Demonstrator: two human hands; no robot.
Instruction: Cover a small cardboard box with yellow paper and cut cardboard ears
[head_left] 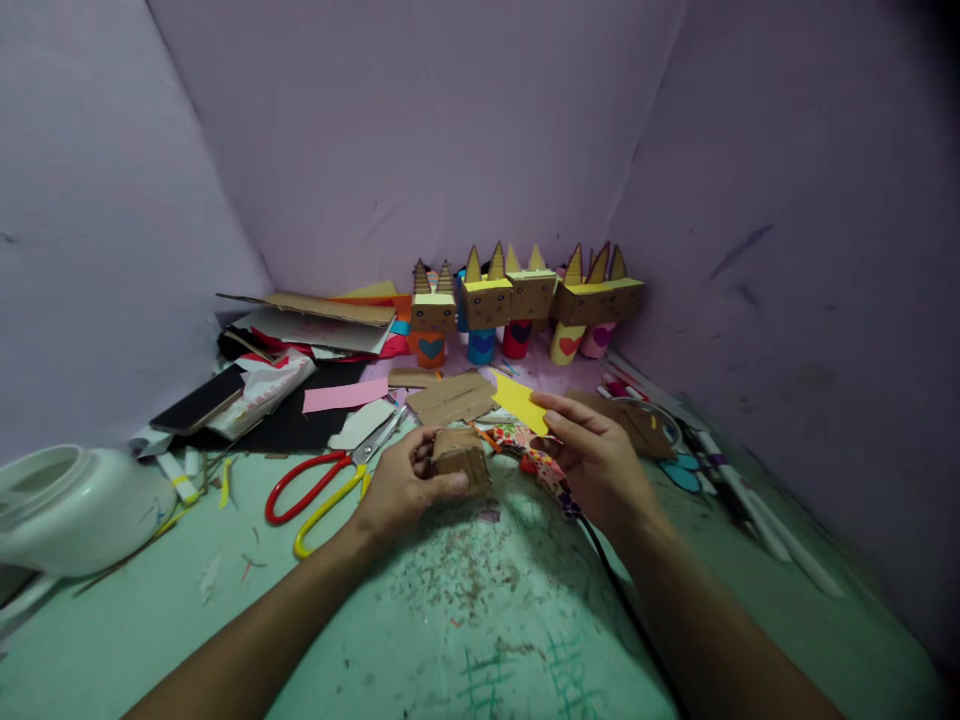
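My left hand is closed around a small brown cardboard box, thumb along its near side. Between the thumb and fingers of my right hand is a yellow paper piece with a notched far end. Just below that paper lies a floral-patterned tool with an orange tip and a black cord, partly hidden by my right hand; I cannot tell whether the hand touches it. Red-and-yellow-handled scissors rest open to the left of the box. A flat cardboard piece lies behind it.
Several cardboard cat figures on coloured tubes stand along the back wall. Stacked cardboard and paper fill the back left, near a pink strip. A white plastic jar sits far left. Pens line the right side.
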